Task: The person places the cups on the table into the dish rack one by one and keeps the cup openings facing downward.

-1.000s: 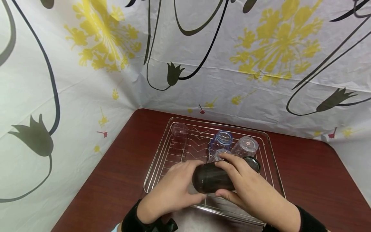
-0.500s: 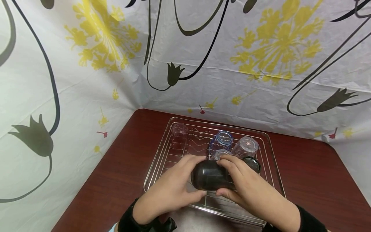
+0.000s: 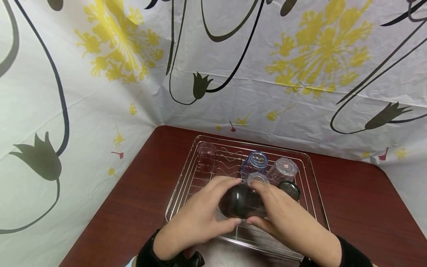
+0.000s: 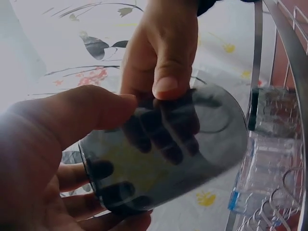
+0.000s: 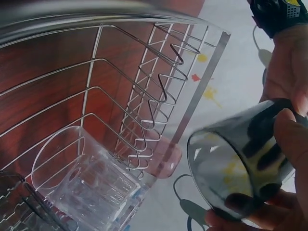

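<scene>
A smoky dark, see-through tumbler (image 3: 241,202) lies on its side between my two hands, over the front part of the wire rack (image 3: 197,213). My left hand (image 3: 200,217) holds its left end, thumb (image 4: 103,109) on the near side and fingers showing behind the glass in the left wrist view. Round the right end curls my right hand (image 3: 287,218), its fingers dark through the glass in that view. In the right wrist view the tumbler's open rim (image 5: 219,173) faces left, away from the left hand.
On the rack stand several glasses: a pinkish one (image 3: 207,154) at the back left, a blue-tinted one (image 3: 256,161), two clear ones, and a dark one (image 3: 289,190) beside the right hand. The rack sits on a reddish-brown table (image 3: 133,200) before a patterned white sheet (image 3: 240,63).
The tumbler has turned slightly between the hands, and the right hand has slid a little left along it. The left hand now sits closer round its end; the glasses on the rack have not moved.
</scene>
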`<state>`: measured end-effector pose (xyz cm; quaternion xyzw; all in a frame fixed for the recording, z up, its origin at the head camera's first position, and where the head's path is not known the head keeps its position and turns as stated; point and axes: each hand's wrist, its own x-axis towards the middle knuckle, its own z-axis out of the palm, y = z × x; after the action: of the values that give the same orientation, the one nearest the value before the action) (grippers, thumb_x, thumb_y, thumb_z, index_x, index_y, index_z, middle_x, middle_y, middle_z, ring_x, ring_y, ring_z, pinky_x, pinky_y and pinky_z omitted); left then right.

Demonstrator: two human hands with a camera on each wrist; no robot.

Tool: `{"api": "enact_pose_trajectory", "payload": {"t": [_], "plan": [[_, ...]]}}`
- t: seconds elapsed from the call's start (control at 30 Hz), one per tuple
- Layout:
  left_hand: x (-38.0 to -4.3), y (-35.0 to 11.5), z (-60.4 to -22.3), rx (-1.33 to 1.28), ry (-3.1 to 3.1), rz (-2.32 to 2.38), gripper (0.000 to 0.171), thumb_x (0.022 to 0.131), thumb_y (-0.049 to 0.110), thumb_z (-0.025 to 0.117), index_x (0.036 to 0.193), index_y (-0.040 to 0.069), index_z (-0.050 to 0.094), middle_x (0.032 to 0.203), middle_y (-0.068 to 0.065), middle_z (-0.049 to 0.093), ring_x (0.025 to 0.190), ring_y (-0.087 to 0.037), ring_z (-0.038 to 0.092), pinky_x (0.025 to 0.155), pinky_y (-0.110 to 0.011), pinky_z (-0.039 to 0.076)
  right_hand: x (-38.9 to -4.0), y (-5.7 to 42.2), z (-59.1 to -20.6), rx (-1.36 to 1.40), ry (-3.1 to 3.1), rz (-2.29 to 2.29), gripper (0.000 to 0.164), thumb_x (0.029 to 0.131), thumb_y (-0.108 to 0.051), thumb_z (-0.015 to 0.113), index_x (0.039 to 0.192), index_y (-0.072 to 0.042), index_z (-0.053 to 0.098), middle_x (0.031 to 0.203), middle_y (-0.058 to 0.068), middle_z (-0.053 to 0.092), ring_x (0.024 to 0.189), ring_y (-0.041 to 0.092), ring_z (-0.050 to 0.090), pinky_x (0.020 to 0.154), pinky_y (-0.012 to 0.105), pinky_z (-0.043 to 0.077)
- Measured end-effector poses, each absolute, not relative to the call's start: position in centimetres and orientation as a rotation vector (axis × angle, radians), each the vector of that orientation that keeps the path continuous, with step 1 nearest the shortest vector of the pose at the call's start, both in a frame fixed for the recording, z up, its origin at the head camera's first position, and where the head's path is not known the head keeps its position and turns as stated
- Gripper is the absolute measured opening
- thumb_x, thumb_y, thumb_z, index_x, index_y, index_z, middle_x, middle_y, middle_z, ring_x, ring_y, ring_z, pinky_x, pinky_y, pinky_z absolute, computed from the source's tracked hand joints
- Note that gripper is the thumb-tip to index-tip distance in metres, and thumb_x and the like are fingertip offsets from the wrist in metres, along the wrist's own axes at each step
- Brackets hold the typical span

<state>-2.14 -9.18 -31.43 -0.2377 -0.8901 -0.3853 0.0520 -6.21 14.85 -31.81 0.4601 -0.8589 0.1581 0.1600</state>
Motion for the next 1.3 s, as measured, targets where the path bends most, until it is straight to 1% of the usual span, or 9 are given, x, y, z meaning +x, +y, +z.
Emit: {"api": "enact_pose_trajectory", "payload": {"t": [0.1,0.17,0.4,0.6,0.73,0.9,1.13,1.23,1.3], "plan": [[-2.1,-9.1,-31.4,-0.707,-2.693,-1.188,0.078,0.079,0.032,0.085,0.147,0.020,0.047,0.142,0.006,0.050,0.123,-0.007,0.054,0.100,-0.030,0.051,-5.9,14.7,-31.7,1.275,-2.579,0.396,0.077,0.090,-0.054,0.066,0.143,-0.003,0.044,0.133,0.006,0.062,0.116,0.021,0.064,0.093,0.041,0.054],[-2.0,-9.1,-31.5,-0.707,-2.679,-1.190,0.078,0.079,0.031,0.085,0.146,0.020,0.048,0.142,0.007,0.050,0.122,-0.006,0.055,0.099,-0.030,0.051,-5.8,14.6,-31.6,1.256,-2.631,0.367,0.080,0.088,-0.052,0.070,0.145,-0.004,0.043,0.135,0.006,0.062,0.117,0.022,0.064,0.094,0.042,0.054],[-2.1,-8.7,-31.7,-0.766,-2.607,-1.163,0.075,0.079,0.030,0.085,0.144,0.017,0.050,0.142,0.005,0.051,0.126,-0.007,0.053,0.101,-0.028,0.050,-5.8,14.4,-31.8,1.241,-2.637,0.341,0.081,0.088,-0.054,0.069,0.145,-0.003,0.043,0.131,0.009,0.065,0.113,0.022,0.066,0.092,0.040,0.056],[-2.1,-8.4,-31.6,-0.791,-2.582,-1.158,0.073,0.080,0.032,0.085,0.143,0.017,0.051,0.144,0.006,0.050,0.129,-0.008,0.051,0.103,-0.028,0.049,-5.8,14.3,-31.7,1.286,-2.596,0.348,0.078,0.086,-0.049,0.075,0.140,-0.003,0.044,0.120,0.009,0.067,0.106,0.020,0.067,0.087,0.037,0.057],[-2.2,-8.3,-31.5,-0.797,-2.577,-1.142,0.072,0.081,0.035,0.085,0.142,0.015,0.052,0.143,0.004,0.051,0.129,-0.008,0.052,0.105,-0.028,0.047,-5.8,14.2,-31.7,1.288,-2.581,0.322,0.078,0.087,-0.055,0.071,0.138,-0.002,0.044,0.116,0.009,0.068,0.105,0.021,0.067,0.088,0.039,0.057],[-2.2,-8.1,-31.5,-0.804,-2.568,-1.106,0.072,0.080,0.036,0.085,0.141,0.014,0.053,0.142,-0.002,0.054,0.132,-0.011,0.051,0.108,-0.031,0.046,-6.0,14.1,-31.9,1.268,-2.573,0.280,0.078,0.089,-0.060,0.066,0.137,-0.002,0.046,0.124,0.011,0.066,0.113,0.025,0.065,0.095,0.042,0.054],[-2.5,-8.3,-31.5,-0.810,-2.588,-1.074,0.073,0.079,0.037,0.085,0.141,0.014,0.053,0.141,0.002,0.054,0.131,-0.010,0.051,0.108,-0.030,0.045,-6.0,14.2,-31.7,1.218,-2.655,0.256,0.084,0.087,-0.063,0.066,0.141,-0.002,0.047,0.131,0.013,0.064,0.120,0.028,0.062,0.098,0.046,0.052],[-2.7,-8.8,-31.2,-0.809,-2.599,-1.047,0.073,0.078,0.035,0.086,0.140,0.013,0.054,0.140,0.000,0.055,0.129,-0.013,0.053,0.107,-0.033,0.046,-6.1,14.6,-31.3,1.181,-2.690,0.289,0.089,0.085,-0.068,0.065,0.145,-0.005,0.045,0.139,0.011,0.059,0.128,0.030,0.057,0.102,0.050,0.049],[-2.8,-9.2,-31.0,-0.783,-2.612,-1.033,0.074,0.078,0.034,0.086,0.141,0.013,0.053,0.139,-0.001,0.056,0.127,-0.014,0.055,0.104,-0.034,0.049,-6.3,15.1,-31.0,1.164,-2.685,0.296,0.092,0.083,-0.069,0.066,0.147,-0.007,0.044,0.146,0.012,0.053,0.136,0.033,0.049,0.107,0.053,0.044]]}}
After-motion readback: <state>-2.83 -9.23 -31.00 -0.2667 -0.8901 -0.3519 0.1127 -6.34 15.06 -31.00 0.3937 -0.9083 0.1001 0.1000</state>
